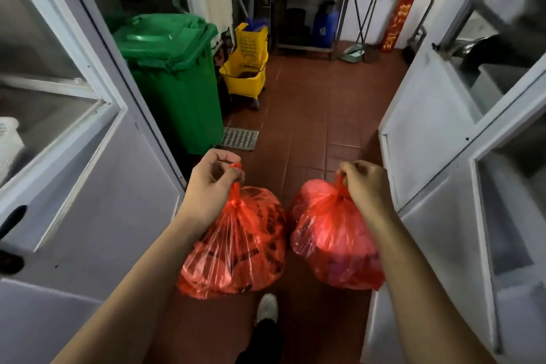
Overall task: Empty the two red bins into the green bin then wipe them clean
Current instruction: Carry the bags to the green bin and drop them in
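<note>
Hands both loaded: left hand [211, 183] clamps the knotted neck of one red bag [236, 242], right hand [365, 186] clamps the neck of a second red bag [334, 233]; bags hang side by side, touching or nearly so. Green bin [174, 74] stands ahead to the left, past the doorway, lid closed. Risk: with no free hand the lid cannot be lifted, so a bag must be set down first; thin plastic could tear at the knot under load. Yellow mop bucket [245, 68] sits just right of the green bin, floor drain [240, 138] at its base. White doors [428, 115] narrow the passage towards it.
</note>
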### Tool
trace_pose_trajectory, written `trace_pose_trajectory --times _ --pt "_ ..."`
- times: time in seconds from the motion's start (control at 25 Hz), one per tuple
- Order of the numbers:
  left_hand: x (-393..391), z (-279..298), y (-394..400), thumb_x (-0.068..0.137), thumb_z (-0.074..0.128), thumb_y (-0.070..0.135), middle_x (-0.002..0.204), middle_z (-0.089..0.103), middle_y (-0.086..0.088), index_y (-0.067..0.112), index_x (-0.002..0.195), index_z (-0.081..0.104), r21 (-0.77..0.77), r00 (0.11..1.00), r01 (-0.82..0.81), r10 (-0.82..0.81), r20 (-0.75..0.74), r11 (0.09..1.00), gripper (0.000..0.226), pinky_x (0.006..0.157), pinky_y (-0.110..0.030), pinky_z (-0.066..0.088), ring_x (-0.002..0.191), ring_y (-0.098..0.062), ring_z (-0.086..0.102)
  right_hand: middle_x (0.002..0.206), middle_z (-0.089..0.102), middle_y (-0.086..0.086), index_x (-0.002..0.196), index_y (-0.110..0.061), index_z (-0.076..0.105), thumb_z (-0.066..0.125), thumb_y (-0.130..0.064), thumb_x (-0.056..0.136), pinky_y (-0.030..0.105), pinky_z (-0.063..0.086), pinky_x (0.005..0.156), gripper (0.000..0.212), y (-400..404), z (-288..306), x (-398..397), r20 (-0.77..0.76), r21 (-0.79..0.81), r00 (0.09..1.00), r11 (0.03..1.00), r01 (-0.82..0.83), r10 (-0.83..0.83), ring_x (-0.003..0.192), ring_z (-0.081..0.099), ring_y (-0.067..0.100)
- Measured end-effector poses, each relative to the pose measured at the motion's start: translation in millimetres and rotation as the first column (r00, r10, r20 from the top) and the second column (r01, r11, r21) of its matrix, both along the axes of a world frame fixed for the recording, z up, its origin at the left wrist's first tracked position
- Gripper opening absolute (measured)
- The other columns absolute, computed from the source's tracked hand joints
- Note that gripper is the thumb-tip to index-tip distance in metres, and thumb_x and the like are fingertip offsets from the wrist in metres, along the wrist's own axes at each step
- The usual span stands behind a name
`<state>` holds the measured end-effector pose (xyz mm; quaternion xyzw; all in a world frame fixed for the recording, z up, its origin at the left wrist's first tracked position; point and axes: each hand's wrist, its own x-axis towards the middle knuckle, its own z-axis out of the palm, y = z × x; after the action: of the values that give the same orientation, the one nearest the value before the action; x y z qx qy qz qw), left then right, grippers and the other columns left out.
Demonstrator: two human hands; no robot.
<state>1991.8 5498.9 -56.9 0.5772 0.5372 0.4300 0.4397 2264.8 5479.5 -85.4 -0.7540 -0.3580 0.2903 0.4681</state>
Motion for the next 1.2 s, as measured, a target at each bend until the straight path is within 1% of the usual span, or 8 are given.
trace_pose_trajectory --times 0.12,0.28,0.48,0.6,0.8,1.0,1.12,1.2 --pt "19 -5 65 0.097 0.056 -0.002 0.091 0.064 -0.029 0.013 0.102 0.063 -0.036 1.0 0.001 -0.001 0.021 0.999 0.017 0.089 -0.051 0.054 0.083 -0.023 0.068 0.052 0.063 -0.012 0.06 -0.031 0.071 0.065 -0.028 0.079 0.044 0.058 0.067 0.021 65 -2 19 0.011 -0.015 1.0 1.0 0.007 -0.007 0.058 0.062 0.016" --pt "43 -5 142 0.096 0.057 -0.004 0.092 0.063 -0.032 0.011 0.1 0.062 -0.067 1.0 0.004 -0.003 0.022 0.998 0.016 0.087 -0.05 0.054 0.082 -0.024 0.067 0.043 0.057 -0.019 0.051 -0.018 0.062 0.067 -0.02 0.088 0.028 0.039 0.064 0.037 142 -1 44 0.031 -0.03 0.999 0.999 0.033 -0.032 0.054 0.053 0.007" --pt "77 -3 240 0.095 0.059 -0.002 0.088 0.068 -0.022 0.016 0.096 0.064 -0.051 1.0 0.002 -0.003 -0.002 0.999 0.019 0.083 -0.042 0.054 0.083 -0.025 0.068 0.05 0.06 -0.008 0.057 -0.018 0.066 0.065 -0.017 0.088 0.027 0.043 0.061 0.031 238 8 78 0.036 -0.018 0.999 1.0 0.013 -0.012 0.056 0.055 0.007" --pt "99 -2 300 0.096 0.059 0.0 0.088 0.069 -0.02 0.017 0.095 0.064 -0.05 1.0 -0.017 0.016 -0.015 0.999 0.017 0.082 -0.042 0.053 0.082 -0.026 0.068 0.051 0.059 -0.009 0.057 -0.018 0.065 0.065 -0.018 0.089 0.029 0.04 0.06 0.032 305 8 98 0.056 -0.008 0.998 1.0 -0.023 0.024 0.056 0.054 0.008" --pt "141 -5 392 0.097 0.058 0.002 0.091 0.069 -0.019 0.017 0.097 0.064 -0.062 0.995 -0.096 0.094 -0.03 0.993 0.017 0.085 -0.048 0.055 0.083 -0.024 0.069 0.054 0.064 -0.008 0.06 -0.018 0.07 0.065 -0.02 0.087 0.028 0.042 0.065 0.028 423 -4 134 0.006 -0.026 0.995 0.994 -0.102 0.102 0.063 0.059 0.011" --pt "175 -9 485 0.096 0.06 0.006 0.088 0.071 -0.011 0.032 0.091 0.066 -0.067 0.982 -0.19 0.188 -0.023 0.98 0.028 0.089 -0.057 0.054 0.087 -0.027 0.069 0.058 0.065 -0.009 0.066 -0.017 0.073 0.065 -0.025 0.087 0.024 0.041 0.059 0.024 534 -4 171 0.053 -0.051 0.977 0.977 -0.205 0.208 0.062 0.059 0.006" --pt "192 -7 539 0.094 0.061 0.006 0.089 0.071 -0.012 0.036 0.087 0.066 -0.061 0.971 -0.239 0.239 -0.016 0.969 0.032 0.091 -0.06 0.053 0.088 -0.028 0.069 0.053 0.064 -0.009 0.063 -0.017 0.073 0.065 -0.024 0.086 0.028 0.042 0.059 0.025 601 -5 183 0.022 -0.045 0.964 0.964 -0.263 0.264 0.056 0.057 0.007" --pt "200 -7 571 0.091 0.063 0.012 0.09 0.07 -0.013 0.036 0.087 0.066 -0.058 0.966 -0.258 0.259 0.006 0.964 0.025 0.092 -0.06 0.053 0.089 -0.029 0.069 0.056 0.065 -0.009 0.062 -0.018 0.072 0.064 -0.023 0.087 0.029 0.042 0.061 0.027 642 -6 188 0.017 -0.051 0.954 0.953 -0.299 0.301 0.058 0.058 0.008"
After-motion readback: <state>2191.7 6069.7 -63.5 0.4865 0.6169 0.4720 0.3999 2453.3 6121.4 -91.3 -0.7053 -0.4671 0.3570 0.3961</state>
